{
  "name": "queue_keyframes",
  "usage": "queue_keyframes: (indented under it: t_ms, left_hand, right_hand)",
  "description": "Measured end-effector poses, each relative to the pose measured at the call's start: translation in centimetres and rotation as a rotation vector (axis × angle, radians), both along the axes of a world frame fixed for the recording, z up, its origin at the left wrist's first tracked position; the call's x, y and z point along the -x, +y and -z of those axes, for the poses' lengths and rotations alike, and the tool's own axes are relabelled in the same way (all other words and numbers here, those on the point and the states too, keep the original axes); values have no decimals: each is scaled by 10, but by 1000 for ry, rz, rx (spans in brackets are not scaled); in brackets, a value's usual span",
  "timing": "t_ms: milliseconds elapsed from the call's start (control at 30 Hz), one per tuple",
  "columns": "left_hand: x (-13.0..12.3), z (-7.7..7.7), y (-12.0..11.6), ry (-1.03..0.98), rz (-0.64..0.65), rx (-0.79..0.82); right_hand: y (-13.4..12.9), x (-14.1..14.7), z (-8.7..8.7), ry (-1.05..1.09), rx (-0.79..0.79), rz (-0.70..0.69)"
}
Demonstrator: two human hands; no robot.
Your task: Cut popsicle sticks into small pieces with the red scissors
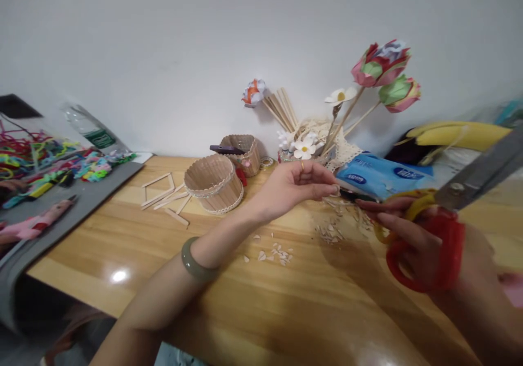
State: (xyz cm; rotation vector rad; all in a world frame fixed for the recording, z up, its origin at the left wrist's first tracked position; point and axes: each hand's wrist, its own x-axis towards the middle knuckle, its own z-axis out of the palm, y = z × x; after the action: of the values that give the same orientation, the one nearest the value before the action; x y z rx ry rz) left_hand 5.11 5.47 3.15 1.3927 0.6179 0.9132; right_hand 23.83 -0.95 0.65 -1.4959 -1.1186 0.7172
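Note:
My left hand (300,185), with a ring and a green bangle on its wrist, reaches over the table with thumb and fingers pinched together. Something small and pale may be between the tips, too small to name. My right hand (417,238) holds scissors (445,246) with red and yellow handles; their blades point up and to the right, blurred. Below the left fingertips lies a pile of thin pale scraps (330,232). Nearer me are several small pale cut pieces (281,254), some teardrop-shaped.
Behind my left forearm stands a round basket of wooden sticks (214,186), beside a second basket (251,159) with a phone across it. Loose sticks (159,196) lie left. Paper flowers (379,66), a blue wipes packet (379,175) and bananas (461,136) fill the back right.

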Motion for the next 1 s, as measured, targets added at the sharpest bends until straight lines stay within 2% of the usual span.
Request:
queue_keyframes:
  t_ms: [67,133,233,267,333,400,433,533,633,767,833,900,1000]
  left_hand:
    - [4,-1,4,17,-9,-30]
    - [9,-3,7,60,-21,-58]
    - [16,-6,10,235,-19,-138]
    - [19,-6,11,352,-11,-184]
    - [23,-2,13,678,9,-311]
    - [24,9,15,994,-4,-451]
    - [22,17,17,1088,-46,-509]
    - [13,42,21,1083,-58,-499]
    - [7,56,28,1003,-25,-484]
    - [17,52,36,1016,-260,-476]
    - [23,50,36,1070,-331,-453]
    - [25,49,34,1112,-318,-433]
    - [19,50,29,1093,-203,-447]
  right_hand:
    - [-3,-2,-7,-46,68,29]
    - [-4,-7,-11,-83,144,-1]
    - [-4,-11,-7,-70,195,19]
    - [-4,-12,-5,-50,180,95]
    - [-4,-12,-3,-29,176,135]
    - [-4,-11,-3,-33,198,100]
    - [-4,-11,-5,-61,214,71]
    - [-3,-11,-11,-197,217,4]
    - [-4,-11,-14,-207,172,16]
    - [-5,-7,-12,-162,197,82]
    - [-5,-4,-12,-132,243,120]
    - [-5,0,-14,-111,294,147]
    - [-4,4,-17,-97,304,187]
